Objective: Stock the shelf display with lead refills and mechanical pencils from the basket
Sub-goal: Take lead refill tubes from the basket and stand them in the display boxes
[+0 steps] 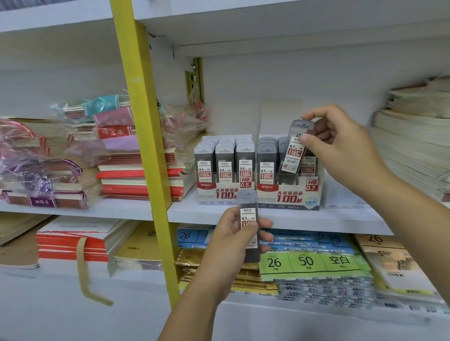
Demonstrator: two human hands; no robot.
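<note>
Just left of the 0.7 display box (290, 194), a 0.5 display box (220, 194) is seen, three cases across its front. Below the 0.7 box's left corner, one lead refill case (247, 208) is gripped upright, cap up, by the left hand (231, 243). Over that box's middle row, a second refill case (294, 153) is pinched by the right hand (342, 143), tilted, cap up-right, its foot seemingly inside.

bright, even light | soft shadows | edges blurred, wide-angle bowing
</note>
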